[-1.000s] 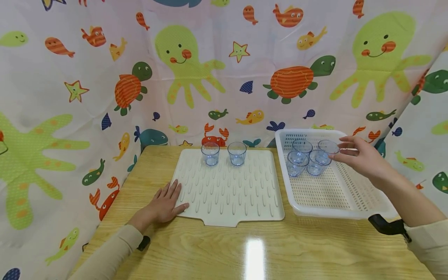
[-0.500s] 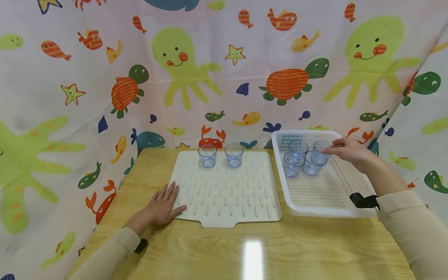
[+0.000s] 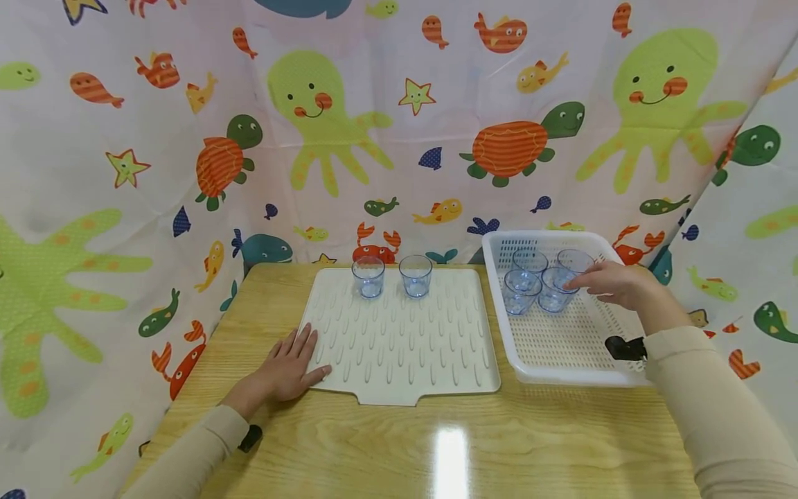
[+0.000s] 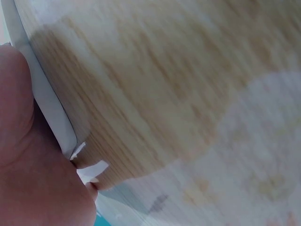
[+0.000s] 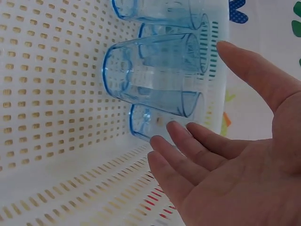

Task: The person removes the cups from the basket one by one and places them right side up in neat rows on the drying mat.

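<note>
Several clear bluish glasses stand in the back left part of a white plastic basket (image 3: 576, 378). My right hand (image 3: 614, 284) reaches in from the right, beside the front right glass (image 3: 552, 296). In the right wrist view the fingers (image 5: 193, 153) and thumb are spread apart, with the near glass (image 5: 150, 77) in front of them and nothing gripped. My left hand (image 3: 285, 371) lies flat at the left edge of a cream ridged draining tray (image 3: 405, 333), thumb over its front left corner. Two more glasses, a left one (image 3: 369, 278) and a right one (image 3: 415, 277), stand upright at the tray's back.
The wooden table (image 3: 349, 450) carries tray and basket side by side, with a narrow gap between them. A curtain (image 3: 374, 90) printed with sea animals hangs behind and along both sides. The basket's rim rises above the table around the glasses.
My right hand has moved left and slightly down, from the back right glass to the front right one. The view has shifted slightly. My left hand stays on the tray.
</note>
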Demonstrator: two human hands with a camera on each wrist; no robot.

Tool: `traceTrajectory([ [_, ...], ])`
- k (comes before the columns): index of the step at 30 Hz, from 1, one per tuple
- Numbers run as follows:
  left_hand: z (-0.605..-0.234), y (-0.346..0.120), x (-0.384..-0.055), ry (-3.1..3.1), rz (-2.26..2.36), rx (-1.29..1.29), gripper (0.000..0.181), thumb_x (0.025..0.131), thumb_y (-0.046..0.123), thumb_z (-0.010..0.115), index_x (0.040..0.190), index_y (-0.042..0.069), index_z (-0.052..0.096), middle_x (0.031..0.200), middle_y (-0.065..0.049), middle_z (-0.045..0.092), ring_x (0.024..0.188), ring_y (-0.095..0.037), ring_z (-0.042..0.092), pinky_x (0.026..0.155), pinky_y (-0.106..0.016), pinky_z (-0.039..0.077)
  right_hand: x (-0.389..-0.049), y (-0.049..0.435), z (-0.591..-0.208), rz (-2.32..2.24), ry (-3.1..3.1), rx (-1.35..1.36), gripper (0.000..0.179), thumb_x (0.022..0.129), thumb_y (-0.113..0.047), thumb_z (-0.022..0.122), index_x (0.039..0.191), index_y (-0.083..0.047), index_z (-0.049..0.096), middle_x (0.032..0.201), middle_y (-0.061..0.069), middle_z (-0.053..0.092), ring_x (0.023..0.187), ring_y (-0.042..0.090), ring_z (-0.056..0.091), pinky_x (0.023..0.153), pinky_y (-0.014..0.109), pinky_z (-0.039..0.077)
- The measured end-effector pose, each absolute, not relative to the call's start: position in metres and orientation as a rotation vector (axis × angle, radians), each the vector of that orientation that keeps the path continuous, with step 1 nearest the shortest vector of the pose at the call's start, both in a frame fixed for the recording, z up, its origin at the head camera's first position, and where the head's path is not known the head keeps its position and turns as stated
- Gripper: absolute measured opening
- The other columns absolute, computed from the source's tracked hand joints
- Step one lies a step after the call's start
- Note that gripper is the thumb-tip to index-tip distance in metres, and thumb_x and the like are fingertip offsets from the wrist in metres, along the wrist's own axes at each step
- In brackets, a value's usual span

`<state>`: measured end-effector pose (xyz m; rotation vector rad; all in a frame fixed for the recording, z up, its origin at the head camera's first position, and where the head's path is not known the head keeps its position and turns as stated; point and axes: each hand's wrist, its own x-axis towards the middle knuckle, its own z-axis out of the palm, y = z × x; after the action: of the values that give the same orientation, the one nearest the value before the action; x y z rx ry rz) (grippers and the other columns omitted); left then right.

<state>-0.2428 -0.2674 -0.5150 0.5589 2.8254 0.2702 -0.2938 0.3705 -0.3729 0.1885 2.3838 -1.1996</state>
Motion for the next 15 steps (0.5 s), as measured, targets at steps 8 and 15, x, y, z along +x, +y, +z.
traceTrajectory([
  [8,-0.512,-0.267,-0.242,2.808,0.279,0.558,0.099,0.101,0.072,0.035,0.164,0.001,0.009,0.171,-0.018,-0.001,0.156,-0.044,0.001,0.119,-0.067,0.007,-0.301,0.372,-0.384,-1.217,2.298,0.122,0.094,0.099,-0.027,0.07,0.157,0.013,0.008,0.162,0.036,0.013,0.146,0.056,0.017,0.117,0.069,0.017],
  [15,-0.514,-0.269,-0.244,2.816,0.268,0.558,0.1,0.1,0.074,0.034,0.164,0.001,0.009,0.171,-0.019,0.0,0.156,-0.044,0.001,0.119,-0.068,0.007,-0.304,0.379,-0.392,-1.231,2.269,0.032,0.093,0.099,-0.026,0.069,0.158,0.01,0.008,0.161,0.035,0.016,0.148,0.053,0.017,0.116,0.071,0.016],
])
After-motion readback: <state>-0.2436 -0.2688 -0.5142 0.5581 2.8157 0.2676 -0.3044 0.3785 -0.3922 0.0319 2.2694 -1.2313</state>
